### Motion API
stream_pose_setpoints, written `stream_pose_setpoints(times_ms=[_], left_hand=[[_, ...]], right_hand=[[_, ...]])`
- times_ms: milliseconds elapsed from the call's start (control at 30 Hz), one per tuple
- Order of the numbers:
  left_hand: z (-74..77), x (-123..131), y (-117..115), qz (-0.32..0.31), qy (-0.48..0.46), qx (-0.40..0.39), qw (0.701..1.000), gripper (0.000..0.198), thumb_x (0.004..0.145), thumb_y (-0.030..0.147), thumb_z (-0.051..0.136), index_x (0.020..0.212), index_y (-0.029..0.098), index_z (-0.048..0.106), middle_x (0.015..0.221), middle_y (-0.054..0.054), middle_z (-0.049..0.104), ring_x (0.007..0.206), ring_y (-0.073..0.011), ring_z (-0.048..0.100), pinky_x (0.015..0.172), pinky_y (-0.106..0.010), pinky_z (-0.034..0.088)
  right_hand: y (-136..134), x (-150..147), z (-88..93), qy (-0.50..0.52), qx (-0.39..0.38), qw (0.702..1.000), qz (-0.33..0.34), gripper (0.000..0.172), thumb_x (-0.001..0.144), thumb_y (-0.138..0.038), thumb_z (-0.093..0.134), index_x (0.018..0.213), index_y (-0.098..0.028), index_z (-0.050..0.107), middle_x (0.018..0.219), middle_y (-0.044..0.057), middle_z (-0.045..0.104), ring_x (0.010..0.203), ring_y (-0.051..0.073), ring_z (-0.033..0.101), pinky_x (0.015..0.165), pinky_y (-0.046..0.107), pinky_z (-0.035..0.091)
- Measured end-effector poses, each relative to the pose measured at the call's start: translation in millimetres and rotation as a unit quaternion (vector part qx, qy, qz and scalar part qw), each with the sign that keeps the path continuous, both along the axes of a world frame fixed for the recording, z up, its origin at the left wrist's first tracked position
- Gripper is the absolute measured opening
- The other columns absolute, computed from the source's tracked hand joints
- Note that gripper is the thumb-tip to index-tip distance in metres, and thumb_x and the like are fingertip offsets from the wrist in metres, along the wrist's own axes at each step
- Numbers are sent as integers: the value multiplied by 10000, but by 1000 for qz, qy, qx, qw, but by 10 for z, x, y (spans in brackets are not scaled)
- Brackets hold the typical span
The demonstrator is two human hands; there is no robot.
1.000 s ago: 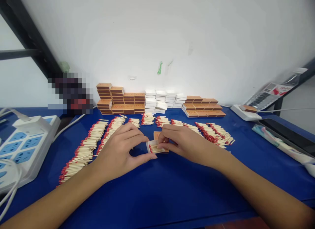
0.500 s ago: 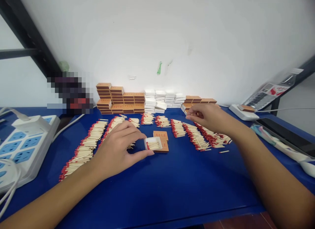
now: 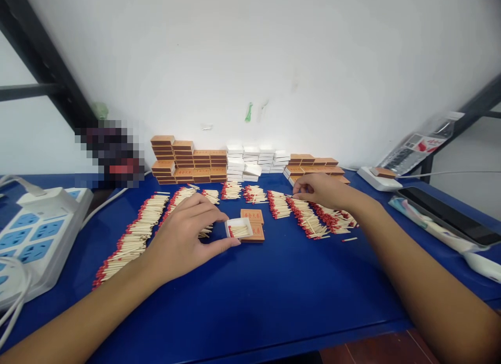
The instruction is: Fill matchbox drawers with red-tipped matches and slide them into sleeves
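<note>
Between the thumb and fingers of my left hand (image 3: 191, 231) is a white matchbox tray (image 3: 234, 224), with red-tipped matches (image 3: 240, 231) lying in it. Two orange matchbox sleeves (image 3: 251, 215) lie flat on the table, partly behind and beneath the tray. My right hand (image 3: 321, 190) is over the far end of a match pile (image 3: 307, 218) on the right, just in front of the orange boxes. Its fingers are curled toward the thumb in a pinch. Whether they grip a match I cannot make out.
Along the wall stand stacked orange matchboxes (image 3: 202, 174) and white trays (image 3: 250, 157), with more orange boxes (image 3: 313, 171) at right. A match pile (image 3: 136, 228) spreads at left beside a power strip (image 3: 39, 233). At right lie a phone (image 3: 446, 215) and a leaning plastic bottle (image 3: 422, 144).
The whole view has shifted slightly. Both hands hold nearly the same positions, the left still on the tray and the right still curled by the far matches.
</note>
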State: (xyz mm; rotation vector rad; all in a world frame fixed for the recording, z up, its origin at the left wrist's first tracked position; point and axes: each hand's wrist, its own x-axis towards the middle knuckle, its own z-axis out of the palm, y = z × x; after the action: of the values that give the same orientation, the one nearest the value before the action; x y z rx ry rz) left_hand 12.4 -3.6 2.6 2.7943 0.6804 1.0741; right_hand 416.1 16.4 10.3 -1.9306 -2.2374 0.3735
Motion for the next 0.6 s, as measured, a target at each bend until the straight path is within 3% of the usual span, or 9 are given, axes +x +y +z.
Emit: stream_pose_setpoints(times_ms=[600], left_hand=[[-17,-2,-4,-4,-7,-4,1000,277,917,403,889,1041,196,753,932,-27,783,925,-223,650,885,-394,543]], right_hand=[[-31,-140,22,36,18,999,34,341,997,-543,588,916,-227,689,843,71,728,721,213,598,654,346,408]])
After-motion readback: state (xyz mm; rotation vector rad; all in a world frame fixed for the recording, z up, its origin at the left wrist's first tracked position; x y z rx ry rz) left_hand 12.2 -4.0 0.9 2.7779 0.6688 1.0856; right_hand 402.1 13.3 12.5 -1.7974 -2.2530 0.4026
